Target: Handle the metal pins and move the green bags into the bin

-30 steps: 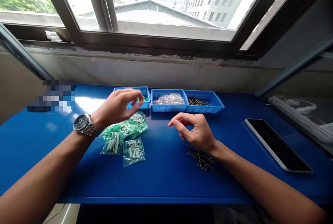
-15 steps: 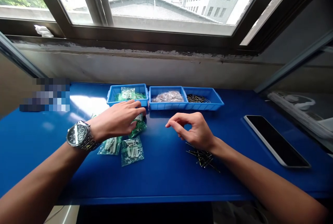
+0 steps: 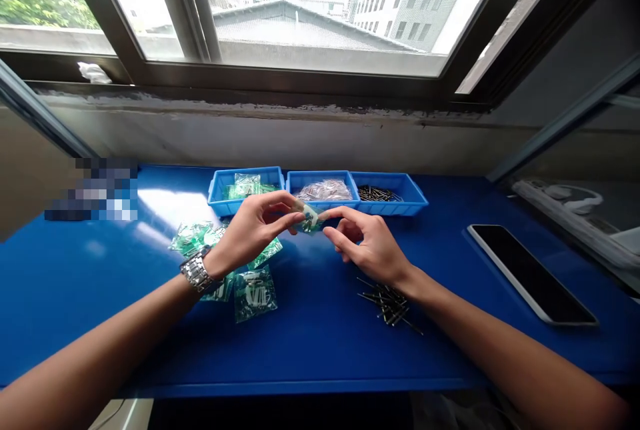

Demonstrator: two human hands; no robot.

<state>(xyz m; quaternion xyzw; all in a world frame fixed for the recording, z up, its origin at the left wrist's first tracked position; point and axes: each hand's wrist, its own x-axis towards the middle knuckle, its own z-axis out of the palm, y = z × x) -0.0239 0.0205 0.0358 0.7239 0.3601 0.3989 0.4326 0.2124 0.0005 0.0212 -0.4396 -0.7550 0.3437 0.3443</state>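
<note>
My left hand (image 3: pixel 265 220) pinches a small clear green-tinted plastic bag (image 3: pixel 310 219) with white pieces inside, raised in front of the blue bins. My right hand (image 3: pixel 367 240) is curled, its index fingertip at the bag's right edge and its thumb just below; whether the thumb presses on the plastic is hard to see. Under and beside my left wrist lie several similar filled bags, one flat bag (image 3: pixel 255 293) nearest the front. A loose pile of dark screws (image 3: pixel 390 303) rests on the blue table below my right hand.
Along the back stand a left blue bin (image 3: pixel 215 198) of green bags and a divided blue bin (image 3: pixel 417 200) with clear packets and dark screws. A phone (image 3: pixel 530 273) lies at the right. White earphones (image 3: pixel 580 200) sit beyond it, and a window is behind.
My left hand has lifted a bag from the group on the table and brought it rightward. My right hand now meets it at the bag's edge.
</note>
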